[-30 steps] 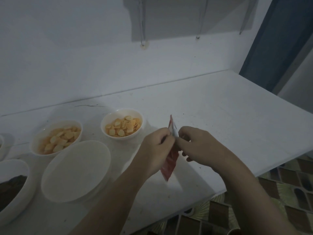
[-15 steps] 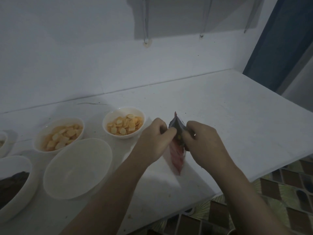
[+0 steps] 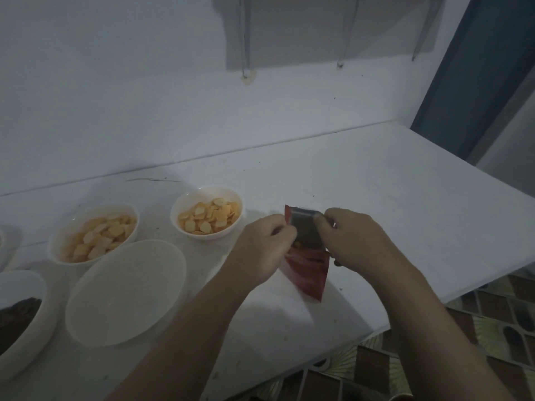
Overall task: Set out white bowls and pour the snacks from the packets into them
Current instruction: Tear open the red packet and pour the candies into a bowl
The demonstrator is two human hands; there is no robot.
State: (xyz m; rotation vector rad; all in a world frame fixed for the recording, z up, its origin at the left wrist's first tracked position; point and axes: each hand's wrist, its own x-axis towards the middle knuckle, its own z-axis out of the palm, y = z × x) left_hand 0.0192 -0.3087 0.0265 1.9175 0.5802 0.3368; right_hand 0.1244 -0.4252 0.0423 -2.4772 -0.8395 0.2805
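At the bench's [image 3: 405,198] left edge a white bowl with a dark snack [image 3: 20,319] is cut off by the frame. Next come a bowl of pale orange crisps [image 3: 94,234] toward the back, an empty white bowl [image 3: 126,292] in front of it near the bench's front edge, and a second crisp bowl [image 3: 207,212] further right.

Right of these, both hands hold a red packet [image 3: 308,267] just above the bench. The left hand [image 3: 265,250] pinches one lip of its mouth and the right hand [image 3: 351,238] pinches the other, spreading the top so the dark lining shows.

The step in hand appears to be opening the packet. The next move likely calls for carrying it leftward over the empty bowl and tipping it mouth-down, low enough that pieces do not bounce out.

The front edge runs close under the forearms, with patterned floor tiles [image 3: 492,328] below, so spills there would drop. The bench's right half toward the far corner lies bare.
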